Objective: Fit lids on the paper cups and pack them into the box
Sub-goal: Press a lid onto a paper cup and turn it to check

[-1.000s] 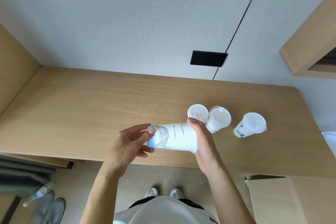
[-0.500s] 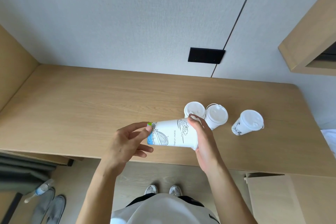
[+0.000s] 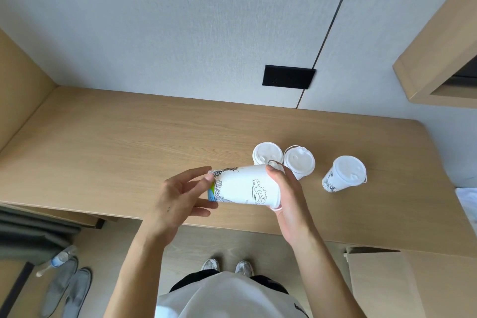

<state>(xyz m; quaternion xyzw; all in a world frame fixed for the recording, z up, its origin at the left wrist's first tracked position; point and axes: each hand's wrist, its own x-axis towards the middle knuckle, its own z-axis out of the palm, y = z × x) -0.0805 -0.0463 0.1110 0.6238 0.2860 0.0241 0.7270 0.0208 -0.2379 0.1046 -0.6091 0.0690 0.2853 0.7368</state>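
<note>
Cup (image 3: 242,184) held sideways in the air above the front edge of the table (image 3: 129,142), narrow base to the left, wide mouth to the right. Left hand (image 3: 178,199): thumb and fingertips pinch the base. Right hand (image 3: 289,196): palm over the mouth end, thumb and fingers curled round the rim. White lid (image 3: 276,207) shows at the edge of the palm; whether it is fully seated, cannot tell. Pair of lidded cups (image 3: 299,162) stands just behind the right hand, side by side. Third lidded cup (image 3: 344,174) apart to their right. Cardboard box (image 3: 382,281) low at right, below the table's front edge. Water bottle (image 3: 58,259) and slippers (image 3: 67,289) on the floor at left
</note>
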